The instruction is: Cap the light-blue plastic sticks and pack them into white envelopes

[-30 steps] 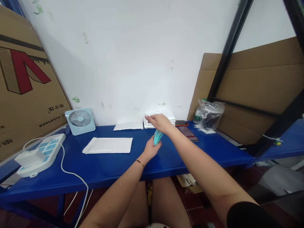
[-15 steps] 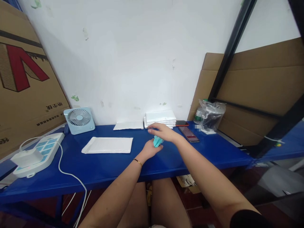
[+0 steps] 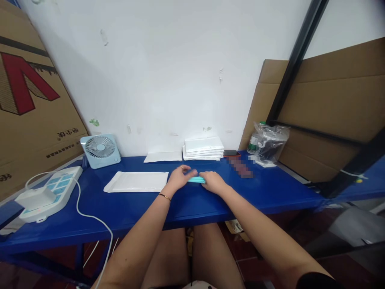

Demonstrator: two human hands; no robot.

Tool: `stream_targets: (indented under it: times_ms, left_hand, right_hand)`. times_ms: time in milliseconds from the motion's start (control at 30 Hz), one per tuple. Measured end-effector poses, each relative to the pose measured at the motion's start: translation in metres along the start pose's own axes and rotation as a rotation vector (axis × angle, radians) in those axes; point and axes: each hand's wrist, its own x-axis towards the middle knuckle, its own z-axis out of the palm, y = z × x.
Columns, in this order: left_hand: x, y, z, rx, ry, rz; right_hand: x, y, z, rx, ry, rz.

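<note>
A small turquoise item [image 3: 196,179], flat and folded-looking, lies between my two hands over the blue table. My right hand [image 3: 213,181] is closed on its right end. At its left end is my left hand [image 3: 180,177], fingers apart and slightly blurred, with the thumb near the item's upper edge. Left of my left hand, a flat white packet [image 3: 138,182] rests on the table. Behind my hands stands a stack of white packets [image 3: 203,148], with a single flat white one [image 3: 164,156] beside it against the wall.
A light blue fan [image 3: 101,150] and a white power strip [image 3: 57,195] with a trailing cable stand at the left. Toward the right are a red-edged phone [image 3: 232,153], a blurred-out phone [image 3: 240,167], a bottle [image 3: 253,143] and a bagged object [image 3: 271,144].
The turquoise item has gone from upright and bunched to lying flat. My right hand came down onto its right end, and my left hand moved left and opened.
</note>
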Motion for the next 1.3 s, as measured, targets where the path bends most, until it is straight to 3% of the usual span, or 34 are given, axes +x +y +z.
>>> stream_targets:
  times_ms: [67, 100, 167, 233, 367, 467, 633, 767, 833, 900, 967, 1033, 1167, 1300]
  left_hand:
    - [0.000, -0.001, 0.007, -0.370, 0.324, -0.114]
    - [0.000, -0.001, 0.012, -0.540, 0.431, -0.176]
    - [0.000, 0.002, 0.023, -0.818, 0.532, -0.257]
    - [0.003, 0.005, 0.032, -0.977, 0.593, -0.268]
    - [0.009, 0.004, 0.038, -1.060, 0.701, -0.231]
    - [0.011, 0.005, 0.037, -1.088, 0.718, -0.208]
    - [0.008, 0.013, 0.046, -1.053, 0.690, -0.101]
    - [0.002, 0.014, 0.038, -0.769, 0.564, 0.002]
    - [-0.005, 0.011, 0.020, -0.395, 0.380, 0.052]
    - [-0.015, 0.006, -0.004, 0.114, 0.172, 0.082]
    - [-0.025, 0.000, -0.029, 0.518, 0.105, -0.031]
    - [-0.033, -0.005, -0.048, 0.761, 0.082, -0.152]
    - [-0.032, -0.010, -0.068, 0.964, -0.001, -0.265]
    - [-0.027, -0.006, -0.080, 0.973, -0.145, -0.128]
  right_hand:
    - [0.003, 0.002, 0.002, 0.004, 0.015, 0.028]
    - [0.004, 0.001, 0.004, 0.007, 0.020, 0.035]
    - [0.005, -0.003, 0.006, 0.015, 0.030, 0.039]
    - [0.005, -0.007, 0.008, 0.018, 0.041, 0.043]
    - [0.003, -0.017, 0.007, 0.021, 0.056, 0.117]
    - [0.002, -0.026, 0.004, 0.035, 0.043, 0.183]
    - [0.006, -0.044, -0.001, 0.012, 0.116, 0.172]
    - [0.008, -0.047, 0.001, 0.058, 0.085, 0.216]
    - [0.007, -0.044, 0.003, 0.048, 0.079, 0.221]
    - [0.007, -0.040, 0.005, 0.034, 0.084, 0.212]
    - [0.007, -0.039, 0.006, 0.025, 0.083, 0.202]
    - [0.007, -0.039, 0.006, 0.015, 0.072, 0.207]
    - [0.008, -0.039, 0.003, -0.013, 0.038, 0.240]
    - [0.005, -0.029, 0.000, -0.029, 0.031, 0.271]
